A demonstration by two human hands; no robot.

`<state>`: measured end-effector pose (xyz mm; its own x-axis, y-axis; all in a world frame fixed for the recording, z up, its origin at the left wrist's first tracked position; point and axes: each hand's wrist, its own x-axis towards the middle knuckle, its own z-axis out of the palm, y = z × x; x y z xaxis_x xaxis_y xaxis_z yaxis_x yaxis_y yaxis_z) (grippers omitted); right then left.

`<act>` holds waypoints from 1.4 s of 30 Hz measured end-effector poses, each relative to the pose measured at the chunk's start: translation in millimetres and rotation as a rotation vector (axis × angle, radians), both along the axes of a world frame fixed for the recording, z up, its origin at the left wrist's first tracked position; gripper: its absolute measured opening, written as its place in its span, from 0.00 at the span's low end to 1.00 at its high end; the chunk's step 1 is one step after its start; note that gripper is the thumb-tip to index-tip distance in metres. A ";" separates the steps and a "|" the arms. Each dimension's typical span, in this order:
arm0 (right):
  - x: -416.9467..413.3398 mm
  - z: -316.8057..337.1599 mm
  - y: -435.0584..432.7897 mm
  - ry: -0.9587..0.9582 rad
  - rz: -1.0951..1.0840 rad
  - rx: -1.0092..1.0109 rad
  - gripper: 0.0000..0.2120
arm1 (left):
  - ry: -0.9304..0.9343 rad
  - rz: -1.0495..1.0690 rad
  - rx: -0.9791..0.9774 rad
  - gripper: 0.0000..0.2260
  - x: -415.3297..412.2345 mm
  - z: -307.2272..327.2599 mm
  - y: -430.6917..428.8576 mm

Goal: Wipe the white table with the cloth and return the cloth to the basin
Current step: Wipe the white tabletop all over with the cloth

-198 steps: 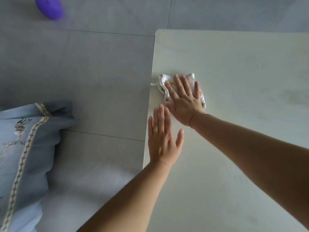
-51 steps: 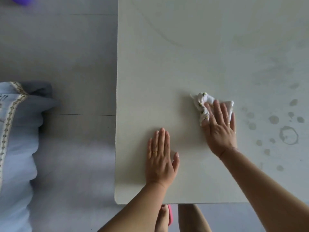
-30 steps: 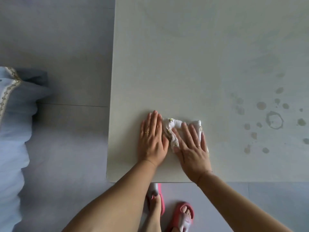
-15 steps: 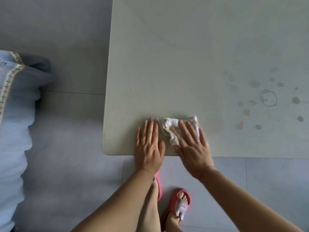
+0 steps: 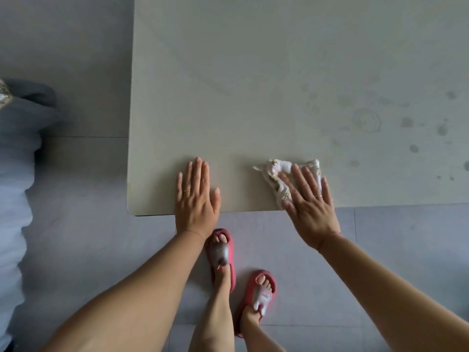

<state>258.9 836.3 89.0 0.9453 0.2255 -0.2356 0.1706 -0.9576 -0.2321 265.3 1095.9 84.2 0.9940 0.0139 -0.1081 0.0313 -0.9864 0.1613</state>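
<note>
The white table (image 5: pixel 228 85) fills the upper middle and right of the head view, its near edge running across the frame. A small white patterned cloth (image 5: pixel 276 174) lies bunched on the table by that near edge. My right hand (image 5: pixel 308 209) presses flat on the cloth, fingers spread, covering its right part. My left hand (image 5: pixel 196 199) rests flat on the table near the front left corner, holding nothing. Grey spots and a ring mark (image 5: pixel 368 120) show on the table's right side. No basin is in view.
A blue bedding or cushion (image 5: pixel 15 189) with patterned trim lies on the grey tiled floor (image 5: pixel 76 59) at the left. My feet in red slippers (image 5: pixel 220 255) stand just in front of the table's near edge.
My right hand has slid the cloth to the right along the near edge, away from my left hand. My left hand stays flat near the corner. The view shifted slightly.
</note>
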 end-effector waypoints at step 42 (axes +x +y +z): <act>179.8 -3.9 -35.8 -0.047 -0.014 -0.013 0.25 | 0.018 -0.146 -0.009 0.29 57.4 -4.3 -80.2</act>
<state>438.6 800.5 85.1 0.9585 0.2091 -0.1936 0.1674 -0.9630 -0.2113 322.7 1015.7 79.9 0.9833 -0.1312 -0.1258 -0.1089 -0.9793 0.1706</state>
